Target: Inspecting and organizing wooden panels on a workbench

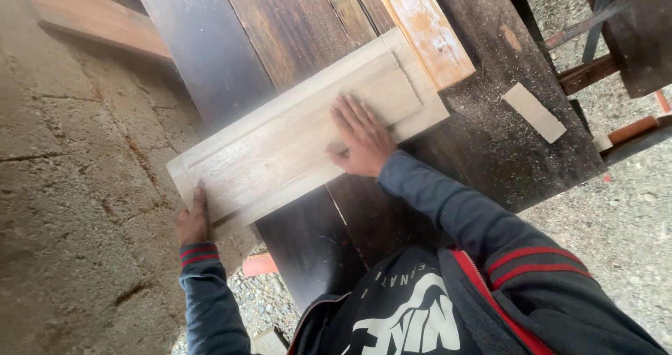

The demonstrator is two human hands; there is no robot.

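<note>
Head view, looking down along the person's arms. A pale raised-panel cabinet door [301, 131], unfinished wood with a routed frame, is lying flat and diagonally across a workbench of dark planks [280, 26], its lower-left end overhanging the bench edge above the rough concrete floor [70, 187].

The left hand [192, 222] is gripping the overhanging lower-left corner of the door: the thumb is lying on the top face, while the fingers are curling out of sight beneath the edge, so the hand is closed around that corner.

The right hand [360, 139] is pressing flat on the middle of the panel, palm down, fingers spread apart and pointing toward the upper left; it is grasping nothing, only bearing on the surface.

Both forearms are wearing dark sleeves [448, 208] with red stripes at the cuffs.

An orange-stained, paint-flecked board [423, 26] is lying on the bench, its near end touching the door's upper-right corner. A small pale offcut [533, 111] is resting on the sawdust-covered dark plank to the right, well apart from the door. A reddish plank [91, 19] is lying on the concrete at upper left. Grey gravel [616, 215] is covering the ground to the right of the bench.
</note>
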